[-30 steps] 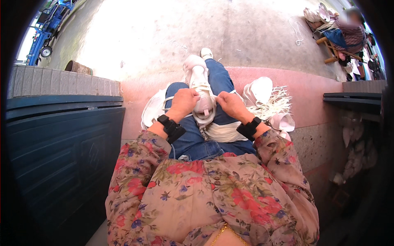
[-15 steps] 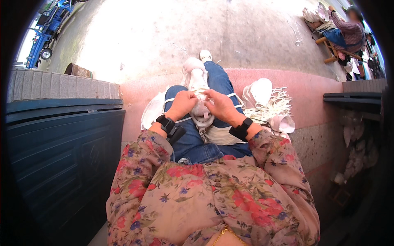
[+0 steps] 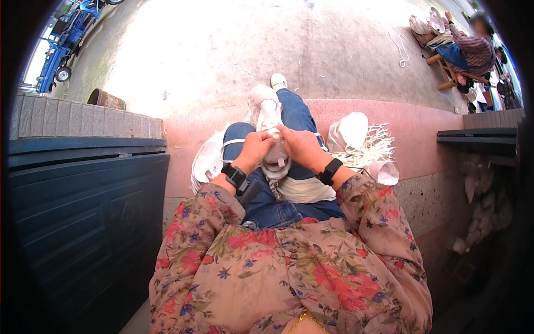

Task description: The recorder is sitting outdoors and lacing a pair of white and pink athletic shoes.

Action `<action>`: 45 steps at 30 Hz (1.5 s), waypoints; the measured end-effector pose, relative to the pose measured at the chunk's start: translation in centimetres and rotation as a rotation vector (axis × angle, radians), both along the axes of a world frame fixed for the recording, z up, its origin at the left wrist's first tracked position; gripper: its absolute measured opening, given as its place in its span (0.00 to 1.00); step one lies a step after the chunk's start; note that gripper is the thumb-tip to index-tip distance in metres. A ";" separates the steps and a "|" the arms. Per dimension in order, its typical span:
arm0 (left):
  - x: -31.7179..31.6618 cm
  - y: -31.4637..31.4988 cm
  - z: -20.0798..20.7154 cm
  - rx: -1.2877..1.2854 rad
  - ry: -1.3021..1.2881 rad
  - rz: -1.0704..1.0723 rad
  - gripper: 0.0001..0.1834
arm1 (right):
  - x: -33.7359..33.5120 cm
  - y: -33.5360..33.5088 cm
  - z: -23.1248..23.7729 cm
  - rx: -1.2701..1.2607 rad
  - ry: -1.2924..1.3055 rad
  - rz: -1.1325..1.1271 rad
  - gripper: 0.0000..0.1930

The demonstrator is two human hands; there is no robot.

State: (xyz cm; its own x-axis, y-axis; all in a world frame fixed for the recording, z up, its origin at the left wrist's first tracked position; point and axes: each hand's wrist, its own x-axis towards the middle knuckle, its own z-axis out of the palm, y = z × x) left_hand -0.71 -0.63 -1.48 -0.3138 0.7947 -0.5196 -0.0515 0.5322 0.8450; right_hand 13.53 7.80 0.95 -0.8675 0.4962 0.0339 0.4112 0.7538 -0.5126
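A pale, pinkish-white shoe upper (image 3: pixel 265 101) lies lengthwise over my lap, its rounded toe pointing away from me. My left hand (image 3: pixel 256 150) is closed at its left side, thumb and fingertips pressed together near the lacing. From the right, my right hand (image 3: pixel 301 147) grips the same part, its fingertips almost meeting those of the left. Whether a lace is pinched between them is hidden. The near end of the upper, with a small pale tab (image 3: pixel 281 162), shows below my hands. A bundle of white laces (image 3: pixel 308 189) lies across my right thigh.
More white uppers (image 3: pixel 353 129) and loose laces (image 3: pixel 381 142) lie on the pink ledge at my right. Another white piece (image 3: pixel 208 158) is beside my left leg. Dark blue panels (image 3: pixel 89 206) stand at my left. A person (image 3: pixel 470 47) sits on a wooden stool far right.
My hands have come down and in onto the upper, the left shifting slightly right. The fingertips, lifted and apart before, are now pressed against it.
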 end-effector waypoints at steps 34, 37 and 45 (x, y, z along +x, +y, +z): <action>-14.5 7.1 21.3 0.627 0.048 0.250 0.09 | 2.7 3.0 -0.8 -0.345 -0.026 -0.127 0.12; -15.8 5.0 21.2 0.515 0.064 0.301 0.11 | 1.8 2.2 -0.3 -0.349 0.023 -0.051 0.12; -18.2 2.3 19.1 0.515 -0.037 0.411 0.09 | 1.4 2.6 -1.7 -0.396 -0.093 -0.092 0.12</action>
